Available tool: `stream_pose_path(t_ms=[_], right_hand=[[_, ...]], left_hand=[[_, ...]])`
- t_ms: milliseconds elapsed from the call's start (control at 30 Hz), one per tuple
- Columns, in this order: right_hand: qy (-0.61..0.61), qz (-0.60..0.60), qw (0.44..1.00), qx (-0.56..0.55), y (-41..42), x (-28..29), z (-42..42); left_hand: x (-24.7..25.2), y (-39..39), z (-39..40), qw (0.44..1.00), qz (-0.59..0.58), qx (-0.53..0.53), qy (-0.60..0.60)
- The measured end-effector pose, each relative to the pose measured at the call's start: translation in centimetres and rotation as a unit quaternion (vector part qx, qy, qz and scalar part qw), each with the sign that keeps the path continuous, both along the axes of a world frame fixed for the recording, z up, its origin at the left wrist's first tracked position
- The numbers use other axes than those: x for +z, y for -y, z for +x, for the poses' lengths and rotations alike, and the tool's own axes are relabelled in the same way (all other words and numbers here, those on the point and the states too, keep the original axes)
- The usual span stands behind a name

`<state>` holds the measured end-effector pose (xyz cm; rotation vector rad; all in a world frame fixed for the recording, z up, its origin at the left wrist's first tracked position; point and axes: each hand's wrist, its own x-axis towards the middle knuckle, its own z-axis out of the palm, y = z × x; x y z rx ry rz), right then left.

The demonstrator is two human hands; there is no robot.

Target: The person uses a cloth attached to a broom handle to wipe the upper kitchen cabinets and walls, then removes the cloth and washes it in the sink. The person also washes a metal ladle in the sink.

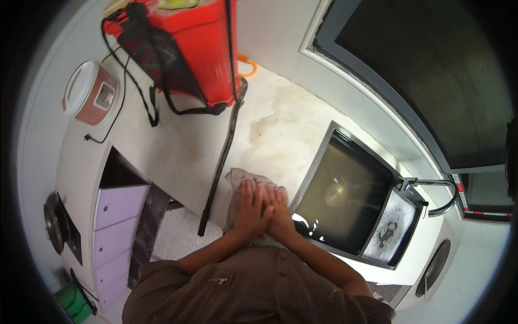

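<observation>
My left hand [251,210] and my right hand [279,212] lie side by side, palms down, on a crumpled light cloth [238,176] at the front edge of the white countertop [291,150]. Their fingers point away from me and press flat on the cloth without visibly gripping it. Brownish stains [263,128] mark the countertop beyond the cloth. Right of my hands is a dark-rimmed sink [319,162] holding cloudy water, with a smaller basin of white suds [390,227] beside it.
A red backpack sprayer [206,52] stands at the back left, its black lever [220,166] reaching toward the front edge. A rice cooker [93,93] with a loose plug sits farther left. A chrome faucet [441,184] curves at the sink's right. Lilac drawers [117,206] are at lower left.
</observation>
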<state>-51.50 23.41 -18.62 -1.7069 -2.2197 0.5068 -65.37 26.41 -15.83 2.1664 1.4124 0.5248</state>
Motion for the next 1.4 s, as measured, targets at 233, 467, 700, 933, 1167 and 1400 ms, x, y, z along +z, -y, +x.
stream_pose_path(t_ms=[233, 467, 700, 933, 1167, 1400], right_hand=[[-0.254, -0.013, 0.967, -0.023, -7.3, 1.6, 1.9], [-0.146, 0.006, 0.954, -0.26, 2.1, 4.9, 11.4], [0.051, -0.035, 0.927, -0.37, 11.2, 1.2, 19.0], [0.179, -0.226, 0.883, -0.369, 5.9, -7.2, 23.9], [0.147, -0.129, 0.82, -0.538, 4.9, -22.2, 27.8], [0.212, -0.125, 0.922, -0.299, 2.2, -16.9, 27.8]], left_hand=[[-3.6, -10.5, 1.5, 0.993, 0.112, 0.015, -0.027], [-7.0, -25.6, 7.9, 0.986, 0.146, -0.023, -0.075], [-7.6, -32.0, 16.0, 0.971, 0.156, -0.171, -0.059], [-7.3, -26.5, 17.4, 0.953, 0.164, -0.255, -0.012], [-4.9, -19.4, 15.3, 0.952, 0.162, -0.259, 0.024], [-5.0, -18.5, 14.9, 0.957, 0.168, -0.231, 0.04]])
